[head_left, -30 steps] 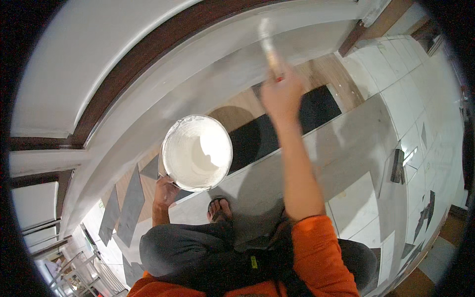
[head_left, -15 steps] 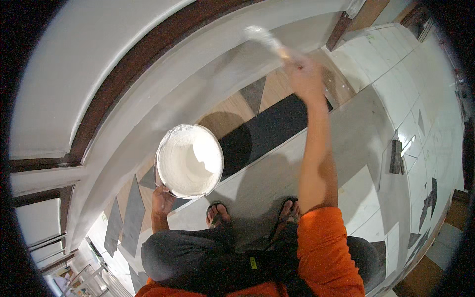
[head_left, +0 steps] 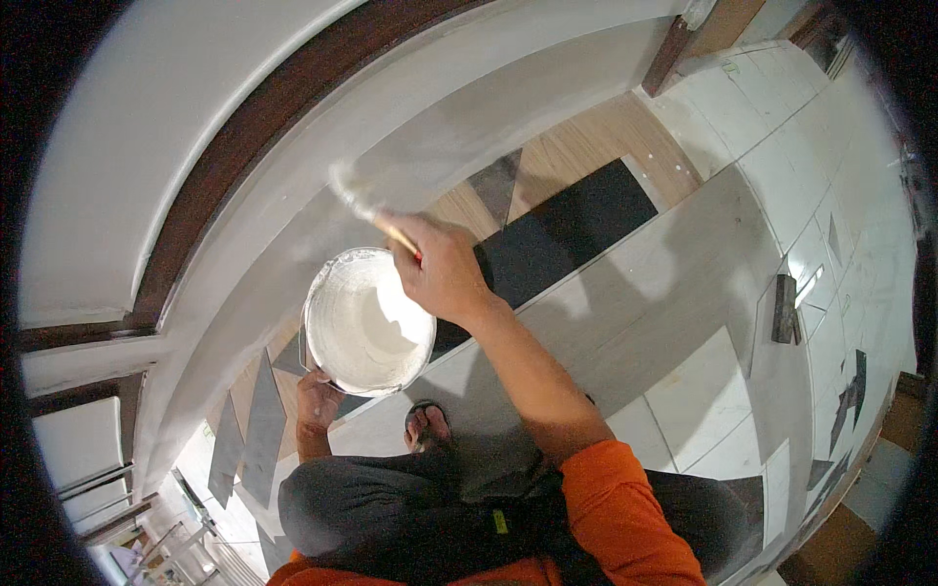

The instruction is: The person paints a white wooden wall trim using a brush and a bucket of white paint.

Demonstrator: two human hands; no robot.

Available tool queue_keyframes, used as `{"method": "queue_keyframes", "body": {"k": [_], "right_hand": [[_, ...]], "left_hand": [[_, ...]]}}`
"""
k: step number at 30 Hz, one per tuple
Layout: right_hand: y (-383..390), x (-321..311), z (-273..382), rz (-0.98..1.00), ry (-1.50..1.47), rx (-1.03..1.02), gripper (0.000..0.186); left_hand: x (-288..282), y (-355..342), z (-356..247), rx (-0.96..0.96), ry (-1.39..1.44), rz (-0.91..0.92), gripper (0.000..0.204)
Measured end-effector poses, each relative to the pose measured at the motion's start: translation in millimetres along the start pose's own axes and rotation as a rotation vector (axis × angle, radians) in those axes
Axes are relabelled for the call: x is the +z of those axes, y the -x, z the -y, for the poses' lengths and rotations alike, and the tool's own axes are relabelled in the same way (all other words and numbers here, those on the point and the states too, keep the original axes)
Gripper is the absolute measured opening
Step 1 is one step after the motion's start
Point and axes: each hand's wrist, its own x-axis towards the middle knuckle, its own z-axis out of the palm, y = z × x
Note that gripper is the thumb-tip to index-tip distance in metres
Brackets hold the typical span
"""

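Observation:
A white bucket [head_left: 363,342] of white paint, its inside coated, hangs in my left hand [head_left: 318,400], whose fingers grip it at the lower left rim. My right hand [head_left: 442,273] is closed on the handle of a paintbrush [head_left: 363,205], its white bristles blurred against the grey-white lower wall [head_left: 440,137]. That hand is over the bucket's upper right edge, partly covering it. Below lie wood-look planks [head_left: 567,137], a black strip [head_left: 596,210] and a grey board [head_left: 645,273] beside my sandalled foot [head_left: 430,425].
A white panel with dark brown trim [head_left: 132,215] rises at upper left. White floor tiles [head_left: 762,107] run along the right, with a dark tool [head_left: 784,308] and cut pieces lying there. Grey plank pieces [head_left: 259,430] lie at lower left; a metal stand [head_left: 186,547] is beyond them.
My right hand and brush have swept left and down from the upper right to just above the bucket. The bucket has shifted slightly left and down in the view since one second ago.

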Motion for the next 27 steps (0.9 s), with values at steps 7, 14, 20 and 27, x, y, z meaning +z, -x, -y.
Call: {"method": "queue_keyframes", "body": {"k": [7, 14, 20, 27], "right_hand": [[-75, -115, -37, 0.174, 0.16, 0.247, 0.036], [-80, -225, -73, -0.432, 0.429, 0.244, 0.033], [-60, -154, -83, -0.666, 0.339, 0.139, 0.039], [-66, -82, -64, -0.699, 0.06, 0.2, 0.043]], "left_hand": [[-3, -1, -1, 0.025, -0.048, -0.001, 0.059], [-23, -8, -2, 0.011, -0.093, -0.06, 0.058], [-17, -5, -1, 0.021, 0.012, -0.027, 0.056], [22, 5, -4, 0.035, 0.059, -0.05, 0.063]]}}
